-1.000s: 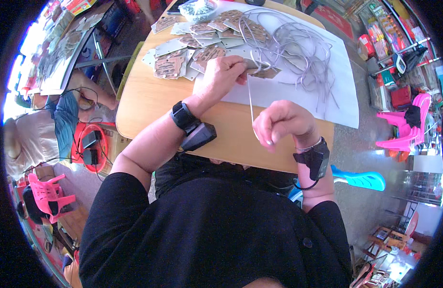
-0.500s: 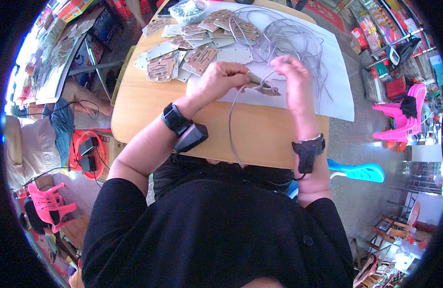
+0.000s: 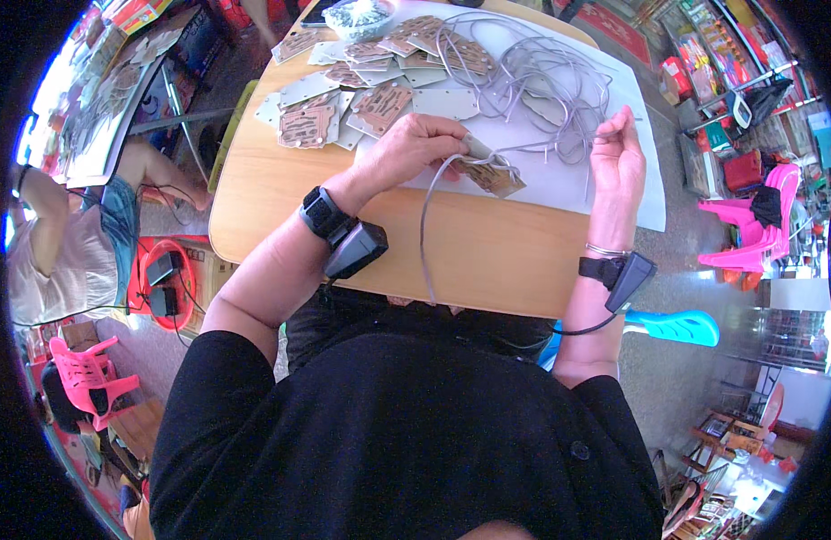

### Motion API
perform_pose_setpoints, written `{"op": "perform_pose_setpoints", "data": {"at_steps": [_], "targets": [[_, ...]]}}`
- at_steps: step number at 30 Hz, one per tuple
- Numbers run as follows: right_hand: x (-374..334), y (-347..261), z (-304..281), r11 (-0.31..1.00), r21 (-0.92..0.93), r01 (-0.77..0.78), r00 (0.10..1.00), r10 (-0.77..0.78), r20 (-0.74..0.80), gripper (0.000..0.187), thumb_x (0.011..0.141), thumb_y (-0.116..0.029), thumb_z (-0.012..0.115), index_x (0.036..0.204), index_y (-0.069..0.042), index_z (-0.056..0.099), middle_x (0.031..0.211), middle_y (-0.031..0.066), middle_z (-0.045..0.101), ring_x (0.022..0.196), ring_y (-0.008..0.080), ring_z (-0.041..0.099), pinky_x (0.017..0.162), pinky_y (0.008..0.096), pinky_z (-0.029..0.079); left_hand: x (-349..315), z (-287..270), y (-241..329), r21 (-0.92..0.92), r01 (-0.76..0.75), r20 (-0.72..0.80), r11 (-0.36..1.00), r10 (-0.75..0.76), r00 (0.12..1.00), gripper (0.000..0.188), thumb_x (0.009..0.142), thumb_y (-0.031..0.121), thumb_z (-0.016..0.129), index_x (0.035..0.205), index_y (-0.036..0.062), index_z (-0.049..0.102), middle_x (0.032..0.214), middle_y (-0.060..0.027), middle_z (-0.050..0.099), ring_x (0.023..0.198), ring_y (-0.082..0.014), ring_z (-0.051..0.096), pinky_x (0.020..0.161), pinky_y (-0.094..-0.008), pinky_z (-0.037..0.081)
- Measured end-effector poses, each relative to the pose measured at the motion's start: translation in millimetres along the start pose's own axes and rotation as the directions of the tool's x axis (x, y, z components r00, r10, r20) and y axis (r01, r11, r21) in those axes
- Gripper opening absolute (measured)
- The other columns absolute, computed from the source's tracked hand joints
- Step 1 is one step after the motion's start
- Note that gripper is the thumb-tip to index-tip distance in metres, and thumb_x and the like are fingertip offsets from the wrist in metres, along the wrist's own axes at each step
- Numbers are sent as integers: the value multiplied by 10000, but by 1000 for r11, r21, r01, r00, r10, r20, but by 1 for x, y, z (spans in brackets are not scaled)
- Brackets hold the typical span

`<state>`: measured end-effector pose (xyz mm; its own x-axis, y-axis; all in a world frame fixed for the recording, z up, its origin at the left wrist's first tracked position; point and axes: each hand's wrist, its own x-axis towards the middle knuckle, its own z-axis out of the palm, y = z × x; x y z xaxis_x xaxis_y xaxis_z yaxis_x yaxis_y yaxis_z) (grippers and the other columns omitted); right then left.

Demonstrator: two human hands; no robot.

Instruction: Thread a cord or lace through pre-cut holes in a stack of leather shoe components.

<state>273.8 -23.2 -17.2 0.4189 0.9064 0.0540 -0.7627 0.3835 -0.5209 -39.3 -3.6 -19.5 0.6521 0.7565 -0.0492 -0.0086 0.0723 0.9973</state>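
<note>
My left hand (image 3: 414, 148) is closed on one edge of a small flat board (image 3: 490, 175), whose brown patterned face shows. A grey cord (image 3: 424, 225) runs across this board and hangs from it down over the table's near edge. Off to the right, above the white sheet, my right hand (image 3: 619, 155) is raised palm up with its fingers curled together. What those fingers pinch, if anything, is too small to make out. Beyond both hands lies a loose tangle of the same grey cord (image 3: 532, 67).
Past my left hand, several similar boards (image 3: 379, 108) are heaped, some brown side up, some pale. A clear tub of small pieces (image 3: 357, 20) stands behind them. The wooden table (image 3: 343, 243) carries a white sheet (image 3: 645, 189). Another person (image 3: 69, 252) sits at the left.
My right hand has moved right, away from the board, and turned palm up. The board in my left hand has tilted, so more of its brown face shows.
</note>
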Motion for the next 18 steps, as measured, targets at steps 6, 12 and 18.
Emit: {"op": "perform_pose_setpoints", "data": {"at_steps": [6,12,18], "targets": [[-46,27,55,661,-747,-70,960,249,130,120,852,-100,603,946,-30,631,749,54,636,542,58,476,481,212,373,-1,1,6,-78,22,51,997,-18,999,185,891,94,577,1012,-33,634,917,-93,649,786,-149,654,707,-261,567],[-65,51,62,303,-945,124,822,502,269,127,850,-102,602,920,-31,682,753,-4,650,658,30,524,605,201,419,-1,1,6,-174,28,43,984,-21,999,181,890,118,599,1003,-14,647,913,-91,654,805,-147,644,696,-267,572],[-67,54,62,367,-918,151,782,523,338,138,865,-78,578,942,-25,681,788,-9,660,739,53,573,693,228,463,-4,3,13,-134,34,47,990,-28,998,189,892,156,595,964,-7,657,923,-84,665,809,-156,641,680,-284,565]]}}
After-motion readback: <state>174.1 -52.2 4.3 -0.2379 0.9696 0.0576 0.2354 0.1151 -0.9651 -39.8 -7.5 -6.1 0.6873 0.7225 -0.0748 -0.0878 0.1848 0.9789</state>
